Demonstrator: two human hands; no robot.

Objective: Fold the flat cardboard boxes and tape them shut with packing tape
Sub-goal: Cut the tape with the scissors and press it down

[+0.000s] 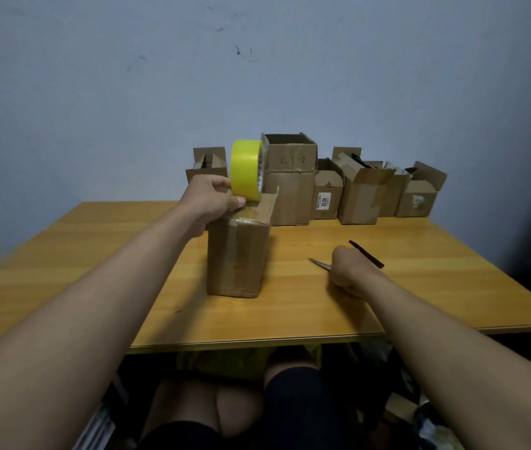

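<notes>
Wooden surface (pixel 95 254) carries my upright cardboard box (pixel 236 254) at center; my left hand (pixel 207 198) pinches the yellow tape roll (pixel 246 170) atop it, while my right hand (pixel 347 269) grips scissors (pixel 366 254) nearby.

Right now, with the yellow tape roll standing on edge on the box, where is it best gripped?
Probably across its width at the near rim, coming from the left, as the left hand already does: thumb on one flat face, fingers over the yellow tape roll. It stands on edge atop the cardboard box, whose raised flap blocks the right side.
</notes>
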